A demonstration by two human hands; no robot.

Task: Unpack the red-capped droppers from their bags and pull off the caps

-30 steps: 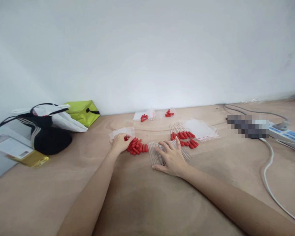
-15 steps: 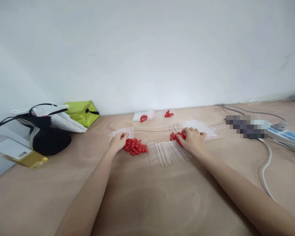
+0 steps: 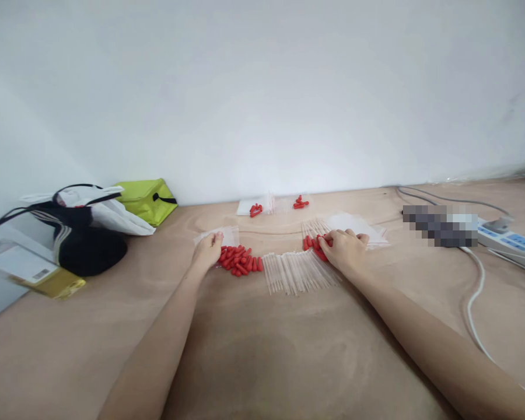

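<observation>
My left hand (image 3: pixel 207 252) lies on the wooden table (image 3: pixel 262 350), fingers drawn together. Its fingertips touch the edge of a clear zip bag (image 3: pixel 226 234), just left of a pile of red caps (image 3: pixel 241 261). What the fingers hold, if anything, is hidden. My right hand (image 3: pixel 345 248) is cupped over a second group of red caps (image 3: pixel 312 243), with its fingers curled onto them. A fan of thin clear tubes (image 3: pixel 295 272) lies between my hands. A stack of empty zip bags (image 3: pixel 354 223) sits just behind my right hand.
Two small bags with red caps (image 3: pixel 256 208) (image 3: pixel 301 202) lie by the wall. A black and white bag (image 3: pixel 81 230), a green pouch (image 3: pixel 147 199) and a yellow packet (image 3: pixel 48 283) stand at the left. At the right are a power strip (image 3: pixel 510 240) and a white cable (image 3: pixel 475 309).
My right hand left the clear tubes and moved right and back onto the right group of red caps. My left hand slid from the left red pile up to the zip bag's edge.
</observation>
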